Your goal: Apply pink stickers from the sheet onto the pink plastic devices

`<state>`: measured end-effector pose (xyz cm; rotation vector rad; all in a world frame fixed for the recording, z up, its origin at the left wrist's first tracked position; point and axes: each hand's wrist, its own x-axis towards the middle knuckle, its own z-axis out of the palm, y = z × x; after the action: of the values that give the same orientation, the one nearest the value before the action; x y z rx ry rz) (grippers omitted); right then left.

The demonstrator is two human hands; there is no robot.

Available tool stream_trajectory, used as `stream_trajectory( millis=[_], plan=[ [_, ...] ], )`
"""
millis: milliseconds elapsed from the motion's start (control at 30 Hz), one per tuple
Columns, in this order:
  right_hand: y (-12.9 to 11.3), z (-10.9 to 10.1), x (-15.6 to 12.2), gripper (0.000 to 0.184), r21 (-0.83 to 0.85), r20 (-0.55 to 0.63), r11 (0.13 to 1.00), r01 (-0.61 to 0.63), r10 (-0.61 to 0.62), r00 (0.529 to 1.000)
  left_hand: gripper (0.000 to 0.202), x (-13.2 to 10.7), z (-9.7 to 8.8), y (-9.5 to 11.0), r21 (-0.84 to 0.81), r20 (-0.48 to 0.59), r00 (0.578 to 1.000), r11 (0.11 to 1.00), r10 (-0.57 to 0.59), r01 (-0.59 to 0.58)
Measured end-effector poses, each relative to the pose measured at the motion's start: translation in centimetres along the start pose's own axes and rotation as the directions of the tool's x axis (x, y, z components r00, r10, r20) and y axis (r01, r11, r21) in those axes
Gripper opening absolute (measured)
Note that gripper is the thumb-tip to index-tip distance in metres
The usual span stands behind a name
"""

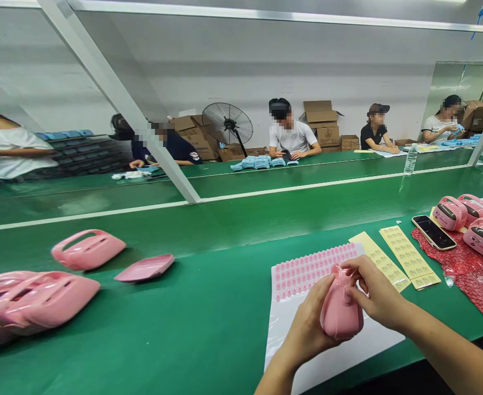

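A pink plastic housing (pixel 342 315) with a handle loop is held up over a white sticker sheet (pixel 282 334). My left hand (pixel 309 323) wraps its left side and underside. With bent fingers, my right hand (pixel 373 288) grips the top, the thumb pressed near a small round knob on its side. Rows of pink oval stickers (pixel 307 274) cover the upper part of the sheet, just behind the housing. Close to my right hand lie yellow label sheets (pixel 409 258) with printed marks.
Pink housings (pixel 52 299) and a loose pink panel (pixel 146 269) lie at left. On the right are a phone (pixel 433 232), finished-looking pink units (pixel 450 213) and red bubble wrap (pixel 467 274). A water bottle (pixel 411 159) stands farther back. Several people sit across the green bench (pixel 233 219).
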<state>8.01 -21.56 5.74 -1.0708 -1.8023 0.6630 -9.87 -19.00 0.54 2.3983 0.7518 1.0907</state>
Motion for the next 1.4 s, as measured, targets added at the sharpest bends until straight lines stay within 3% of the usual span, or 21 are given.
stream_trajectory(
  millis=[433,600,700,867,1000,1200,1400],
  plan=[
    [0.7,1.2,-1.5,0.043,-0.218,-0.096,0.925,0.311,-0.337,0.937,0.105,-0.3,0.7,0.0,0.009,-0.056,0.998,1.0,-0.013,0.014],
    [0.3,1.3,-1.7,0.033,0.028,-0.205,0.989,0.143,-0.134,0.97,0.106,-0.6,0.9,-0.1,-0.02,-0.027,0.999,0.999,-0.045,0.044],
    [-0.1,0.9,-1.6,0.03,0.18,-0.213,0.981,0.074,-0.035,0.976,0.108,-0.8,1.1,-0.4,-0.05,-0.021,0.994,0.993,-0.106,0.105],
    [-0.4,0.0,-0.9,0.031,0.29,-0.108,0.955,-0.067,0.102,0.989,0.109,-1.0,1.0,-0.3,-0.071,0.034,0.985,0.982,-0.171,0.173],
    [-0.3,-0.3,-0.3,0.034,0.255,0.014,0.95,-0.183,0.186,0.983,0.11,-0.9,0.9,0.0,-0.07,0.051,0.986,0.984,-0.16,0.163],
    [-0.4,-0.3,-0.3,0.039,0.176,0.001,0.965,-0.193,0.196,0.981,0.114,-0.9,0.9,-0.2,-0.061,0.037,0.996,0.994,-0.085,0.087],
    [-0.2,0.5,-0.6,0.03,0.274,-0.148,0.952,-0.139,0.185,0.972,0.117,-0.9,1.6,-0.9,-0.113,-0.015,0.994,0.988,-0.105,0.103]
  ],
)
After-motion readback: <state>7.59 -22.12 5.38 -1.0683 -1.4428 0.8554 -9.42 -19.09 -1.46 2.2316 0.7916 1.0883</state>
